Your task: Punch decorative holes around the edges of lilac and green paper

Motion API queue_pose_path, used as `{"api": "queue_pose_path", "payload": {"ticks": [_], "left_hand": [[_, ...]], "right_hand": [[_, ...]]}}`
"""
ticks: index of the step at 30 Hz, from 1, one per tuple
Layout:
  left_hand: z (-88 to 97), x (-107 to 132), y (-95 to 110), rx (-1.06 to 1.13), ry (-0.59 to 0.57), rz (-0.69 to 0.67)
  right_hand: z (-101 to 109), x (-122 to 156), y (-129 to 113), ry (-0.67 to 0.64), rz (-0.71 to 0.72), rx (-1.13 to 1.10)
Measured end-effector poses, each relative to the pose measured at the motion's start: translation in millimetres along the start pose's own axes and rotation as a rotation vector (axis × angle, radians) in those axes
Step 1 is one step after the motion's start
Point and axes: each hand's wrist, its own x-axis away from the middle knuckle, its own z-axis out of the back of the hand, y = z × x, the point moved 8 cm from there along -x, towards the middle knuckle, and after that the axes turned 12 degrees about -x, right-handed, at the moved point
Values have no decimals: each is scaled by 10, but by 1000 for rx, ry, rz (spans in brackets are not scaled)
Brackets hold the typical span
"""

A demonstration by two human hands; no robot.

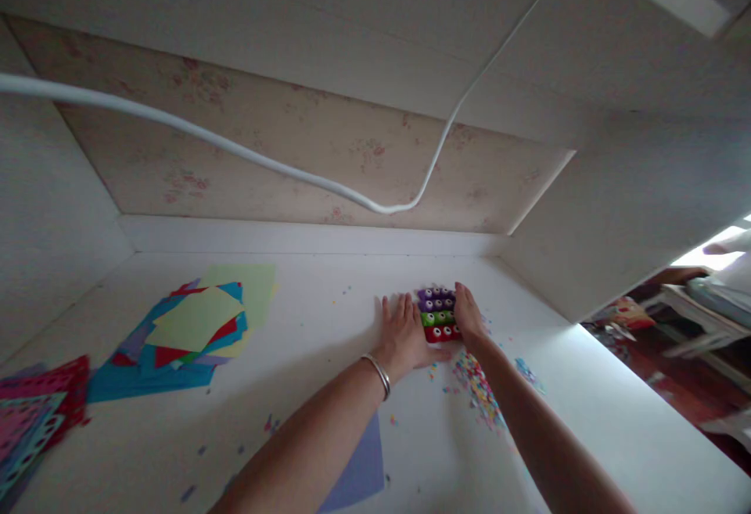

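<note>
A small block of craft punches [437,314], in rows of purple, green and red, stands on the white desk [317,389]. My left hand [404,338], with a silver bangle on the wrist, lies flat and open against the block's left side. On the block's right side rests my right hand [468,317], fingers pressed along it. Coloured paper confetti [478,389] is scattered just in front of the block, under my right forearm.
A pile of coloured paper sheets [188,330] lies at the left, with punched red and teal sheets [35,412] at the far left edge. A purple sheet [357,471] sits near me. A white cable [246,154] hangs across the back wall. The desk drops off at the right.
</note>
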Motion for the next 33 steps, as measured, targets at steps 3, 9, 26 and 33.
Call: {"api": "queue_pose_path", "payload": {"ticks": [3,9,26,33], "left_hand": [[-44,-95,-5,9,-1,35],[-29,-166,-227,14,16,72],[345,113,-1969,-50,-72,275],[400,168,-2450,-73,-70,293]], "right_hand": [[-35,36,39,23,-72,31],[-242,87,-67,-11,-93,31],[-2142,183,-849,-214,-17,-92],[-2616,157,-1004,-211,-43,-191]]}}
